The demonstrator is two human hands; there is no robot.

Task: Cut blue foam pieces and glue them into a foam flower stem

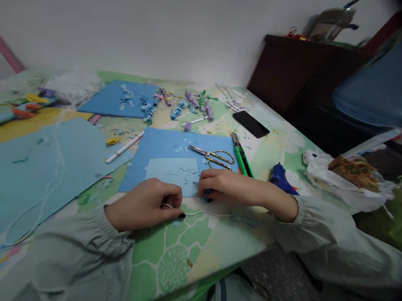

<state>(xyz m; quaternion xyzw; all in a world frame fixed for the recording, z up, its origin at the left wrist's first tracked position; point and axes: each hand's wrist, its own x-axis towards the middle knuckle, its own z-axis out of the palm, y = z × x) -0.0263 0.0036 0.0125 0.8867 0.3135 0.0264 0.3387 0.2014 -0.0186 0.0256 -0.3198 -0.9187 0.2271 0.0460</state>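
Observation:
My left hand [152,202] is closed, with the thumb and finger pinched on a white string [212,213]. The string comes out past the thumb and runs right along the table, under my right wrist. My right hand [222,183] rests at the right edge of a light blue sheet [164,169], its fingers curled together. What those fingers hold, if anything, is hidden. Beneath the light blue sheet lies a darker blue foam sheet [138,161]. Gold-handled scissors [210,155] lie on it just beyond my right hand. A green box cutter [241,154] sits beside them.
A blue glue gun [281,177] and black phone [250,123] lie to the right, near wrapped food [356,171]. Behind are several curled foam pieces [177,110]. A white stick [125,147] and large light blue sheet [26,167] are left.

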